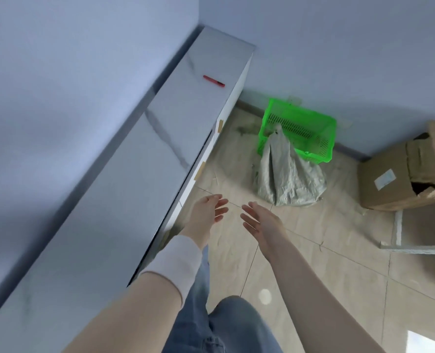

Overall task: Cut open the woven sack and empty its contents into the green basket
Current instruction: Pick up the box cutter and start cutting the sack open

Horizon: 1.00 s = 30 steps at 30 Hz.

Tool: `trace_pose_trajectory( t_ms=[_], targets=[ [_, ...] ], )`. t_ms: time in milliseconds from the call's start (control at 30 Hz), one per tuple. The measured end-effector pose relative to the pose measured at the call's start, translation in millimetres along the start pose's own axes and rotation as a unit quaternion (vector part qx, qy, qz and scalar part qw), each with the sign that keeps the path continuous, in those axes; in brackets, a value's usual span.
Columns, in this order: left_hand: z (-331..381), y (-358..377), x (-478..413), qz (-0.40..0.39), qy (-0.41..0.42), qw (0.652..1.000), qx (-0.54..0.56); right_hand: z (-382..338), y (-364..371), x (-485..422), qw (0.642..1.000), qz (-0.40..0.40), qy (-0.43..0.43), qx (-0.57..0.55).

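Observation:
A grey woven sack (286,174) stands on the tiled floor, its tied top leaning against the front of the green basket (300,121). The basket is tilted against the wall and looks empty. A red cutter (213,81) lies on the white counter (135,161) at the far end. My left hand (208,212) and my right hand (261,221) are held out over the floor, short of the sack, both with fingers spread and holding nothing.
A long white counter runs along the left wall. An opened cardboard box (402,174) sits on the floor at the right, with a white frame piece (399,233) in front of it. My legs in jeans (226,324) are below.

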<state>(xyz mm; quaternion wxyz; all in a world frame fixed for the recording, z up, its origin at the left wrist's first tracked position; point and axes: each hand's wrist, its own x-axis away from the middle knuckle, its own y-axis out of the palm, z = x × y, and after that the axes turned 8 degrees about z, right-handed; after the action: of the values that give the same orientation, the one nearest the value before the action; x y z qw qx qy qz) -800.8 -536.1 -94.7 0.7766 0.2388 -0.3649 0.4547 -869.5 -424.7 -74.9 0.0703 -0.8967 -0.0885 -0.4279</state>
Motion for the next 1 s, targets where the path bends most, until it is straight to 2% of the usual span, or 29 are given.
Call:
trace_pose_trajectory(
  t_ms=[400,600,833,1000],
  targets=[
    [184.4,134.7,-160.0,0.026,-0.029,0.999,0.035,-186.2,74.5,-179.5,1.0,0.001,0.007,0.012],
    [225.9,196.0,-228.8,0.071,-0.089,0.991,0.065,-258.6,92.8,-256.0,0.999,-0.014,0.03,0.039],
    [271.5,224.2,-289.8,0.081,-0.075,0.991,0.07,-324.7,130.3,-328.4,0.993,-0.012,0.01,0.117],
    [292.9,223.6,-337.4,0.089,-0.086,0.991,0.052,-342.7,177.9,-366.8,0.989,-0.027,0.006,0.146]
  ],
)
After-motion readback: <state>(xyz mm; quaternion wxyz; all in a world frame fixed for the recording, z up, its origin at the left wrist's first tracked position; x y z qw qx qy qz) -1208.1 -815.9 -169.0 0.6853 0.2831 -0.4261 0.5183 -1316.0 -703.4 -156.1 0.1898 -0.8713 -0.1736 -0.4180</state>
